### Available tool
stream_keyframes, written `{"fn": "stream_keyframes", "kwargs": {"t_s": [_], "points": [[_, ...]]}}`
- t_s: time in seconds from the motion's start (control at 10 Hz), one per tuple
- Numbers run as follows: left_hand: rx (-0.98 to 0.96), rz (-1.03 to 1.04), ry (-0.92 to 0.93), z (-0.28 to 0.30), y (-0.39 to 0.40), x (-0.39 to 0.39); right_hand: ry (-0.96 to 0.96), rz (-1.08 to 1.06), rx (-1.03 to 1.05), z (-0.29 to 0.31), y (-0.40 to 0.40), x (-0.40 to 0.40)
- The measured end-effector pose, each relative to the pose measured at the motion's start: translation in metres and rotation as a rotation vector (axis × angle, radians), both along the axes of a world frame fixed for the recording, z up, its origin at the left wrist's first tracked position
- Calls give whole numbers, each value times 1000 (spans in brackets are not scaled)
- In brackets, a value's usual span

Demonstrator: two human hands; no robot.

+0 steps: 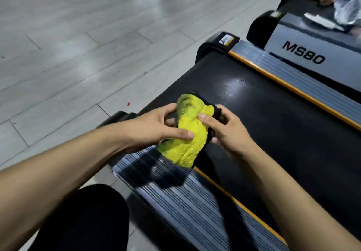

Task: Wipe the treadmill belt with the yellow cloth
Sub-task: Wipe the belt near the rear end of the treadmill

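Observation:
A fluffy yellow cloth (185, 131) with a dark edge is bunched up between both my hands, held just above the near edge of the black treadmill belt (273, 125). My left hand (156, 125) grips the cloth's left side, thumb pressed on top. On the cloth's right side, my right hand (224, 127) pinches it with thumb and fingers. The cloth's lower end hangs over the ribbed grey side rail (175, 192). A dull light patch (233, 88) shows on the belt beyond the cloth.
Orange trim lines run along both side rails (293, 88). A second treadmill marked MS80 (304, 53) stands to the right, with small items (332, 20) lying on its belt. Grey tiled floor (78, 45) spreads to the left. My dark-trousered knee (84, 223) is at the bottom.

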State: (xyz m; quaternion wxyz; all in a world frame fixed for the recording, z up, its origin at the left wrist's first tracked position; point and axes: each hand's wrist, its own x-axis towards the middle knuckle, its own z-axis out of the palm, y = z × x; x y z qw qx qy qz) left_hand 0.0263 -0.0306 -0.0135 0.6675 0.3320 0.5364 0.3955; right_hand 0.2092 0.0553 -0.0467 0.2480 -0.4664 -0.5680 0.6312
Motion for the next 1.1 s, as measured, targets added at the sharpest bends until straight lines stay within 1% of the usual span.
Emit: {"fn": "stream_keyframes", "kwargs": {"t_s": [0.1,0.2,0.3,0.4,0.5,0.6,0.7,0.8,0.9,1.0,1.1], "points": [[-17,-26,136,-27,-5,-11,-83,-60,-42,-17,-17,-2],[-71,-52,362,-45,-23,-17,-133,-105,-179,-25,-49,-1],[-94,-103,534,-52,-44,-20,-246,-142,-281,-28,-75,-2],[-39,-173,677,-51,-60,-19,-378,-161,-173,-38,-91,-5],[16,-245,820,-52,-74,-15,-559,-103,1,-40,-107,-13],[32,-315,890,-59,-84,-16,-666,-93,72,-38,-124,-24],[67,-323,989,-55,-88,-13,-913,-134,319,-25,-139,-29],[158,-332,1088,-49,-93,-13,-1002,-41,631,-9,-158,-28],[138,-612,1149,-44,-104,-24,-1085,242,531,-3,-182,-25],[53,-806,1182,-32,-114,-30,-1094,361,323,4,-186,-24],[115,-747,1293,4,-96,-34,-1044,227,374,33,-161,-39]]}}
